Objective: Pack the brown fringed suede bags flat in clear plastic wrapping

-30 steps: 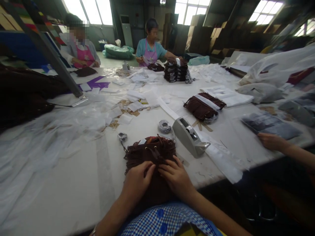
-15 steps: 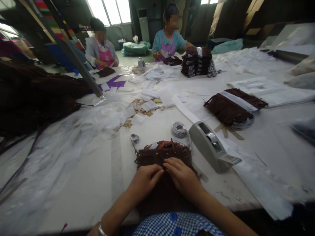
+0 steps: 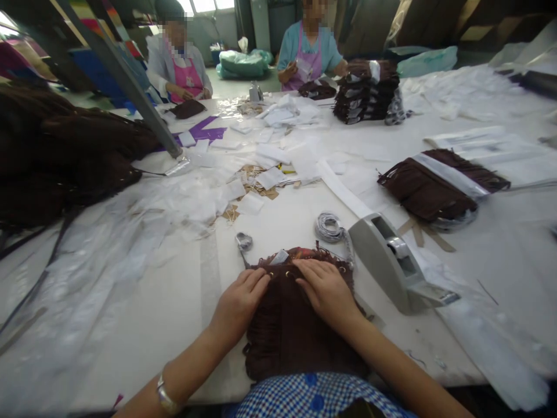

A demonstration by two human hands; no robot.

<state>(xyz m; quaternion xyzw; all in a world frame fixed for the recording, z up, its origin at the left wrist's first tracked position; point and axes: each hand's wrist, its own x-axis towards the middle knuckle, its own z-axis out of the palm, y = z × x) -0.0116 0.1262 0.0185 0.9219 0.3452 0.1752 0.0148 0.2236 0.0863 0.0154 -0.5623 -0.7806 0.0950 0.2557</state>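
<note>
A dark brown fringed bag (image 3: 300, 325) with metal eyelets along its upper edge lies flat at the table's front, against my checked clothing. Reddish patterned lining and a small pale tag (image 3: 279, 256) show at its mouth. My left hand (image 3: 241, 302) is at the left of that upper edge, its fingers closed together on the fabric. On the right side, my right hand (image 3: 326, 290) rests with fingers stretched over the edge and the thumb apart. Just beyond the bag lie a coiled grey strap (image 3: 329, 226) and a smaller strap end (image 3: 243, 240).
A grey tape dispenser (image 3: 395, 267) stands right of the bag. Farther right lies a banded brown bag (image 3: 439, 186); behind it is a bag stack (image 3: 365, 90). Plastic sleeves (image 3: 130, 232) and a dark pile (image 3: 65, 157) cover the left. Two people (image 3: 185, 72) work across the table.
My hands have moved apart along the bag's upper edge, from close together at its middle. More of the bag's front and its eyelets now shows. The camera view has tilted down.
</note>
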